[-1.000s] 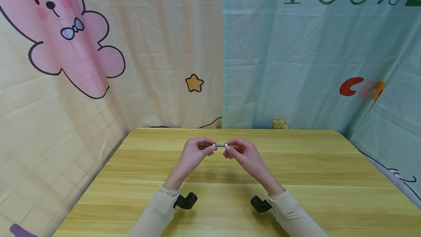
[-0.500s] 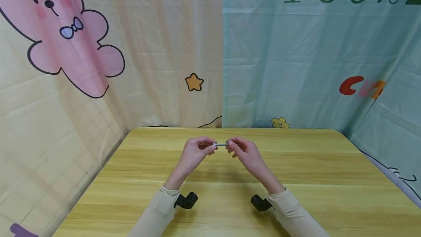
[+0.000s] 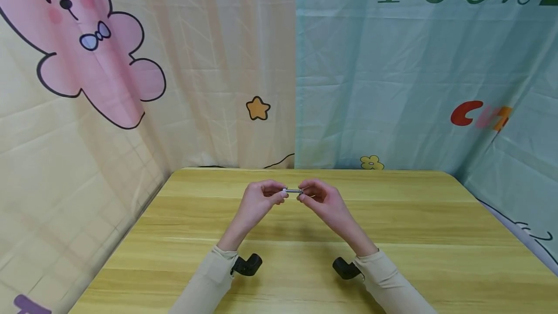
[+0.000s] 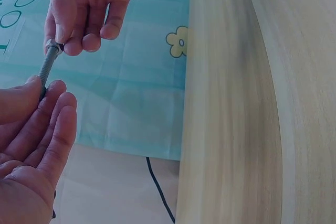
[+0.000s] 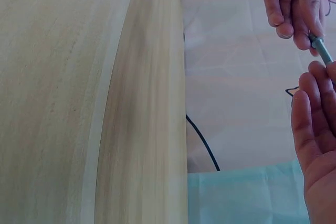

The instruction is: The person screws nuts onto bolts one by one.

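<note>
A small silver-grey bolt lies roughly level between the two hands, above the far half of the table. My left hand pinches one end between thumb and fingertips. At the other end, my right hand has thumb and finger on a metal nut. Threads show along the bare shaft in the left wrist view. The right wrist view shows the left hand at the bolt's head end, partly covered by its fingertips.
Beneath the hands is a wood-grain table. Printed curtains, one cream and one teal, hang behind and beside it. Black wrist mounts stick inward from both beige sleeves.
My right fingers and thumb shift at the nut end, spreading off and closing around it again. The left hand and the bolt stay nearly still.
</note>
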`<state>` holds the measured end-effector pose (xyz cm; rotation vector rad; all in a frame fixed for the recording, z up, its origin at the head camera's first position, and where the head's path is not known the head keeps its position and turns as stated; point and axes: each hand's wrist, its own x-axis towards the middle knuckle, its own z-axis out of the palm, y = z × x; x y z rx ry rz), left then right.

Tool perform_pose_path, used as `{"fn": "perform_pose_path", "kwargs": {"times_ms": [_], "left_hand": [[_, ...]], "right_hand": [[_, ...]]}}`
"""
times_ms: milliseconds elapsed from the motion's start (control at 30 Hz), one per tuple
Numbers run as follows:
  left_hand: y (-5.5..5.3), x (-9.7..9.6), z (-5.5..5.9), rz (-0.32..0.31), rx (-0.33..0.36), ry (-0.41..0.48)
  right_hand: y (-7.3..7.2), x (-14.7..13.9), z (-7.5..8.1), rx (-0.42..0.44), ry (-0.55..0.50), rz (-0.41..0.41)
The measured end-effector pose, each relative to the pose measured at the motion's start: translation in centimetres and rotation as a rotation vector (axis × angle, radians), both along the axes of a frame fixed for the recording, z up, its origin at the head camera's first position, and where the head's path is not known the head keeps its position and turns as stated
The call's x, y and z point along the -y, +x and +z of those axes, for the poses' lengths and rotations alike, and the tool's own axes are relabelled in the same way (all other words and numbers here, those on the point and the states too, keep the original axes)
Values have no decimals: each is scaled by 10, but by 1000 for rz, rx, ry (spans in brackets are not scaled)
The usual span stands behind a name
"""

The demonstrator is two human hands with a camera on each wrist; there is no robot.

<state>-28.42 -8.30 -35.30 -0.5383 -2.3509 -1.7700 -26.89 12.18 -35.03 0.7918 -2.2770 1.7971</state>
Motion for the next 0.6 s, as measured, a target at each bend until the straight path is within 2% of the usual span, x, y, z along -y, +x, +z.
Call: {"fn": "perform_pose_path", "kwargs": {"times_ms": [133,400,500,600], "left_hand": [[-6,2,-6,-2,-7,2],[-5,2,-7,-23,-16,-3],[-4,1,-7,-16,-18,-10],[-2,0,-4,-6,-14,-10]], "right_hand": [[0,0,0,47,7,2],[1,2,5,108,67,-56],[2,3,6,113,58,-68],[3,2,6,74,57,-78]]}}
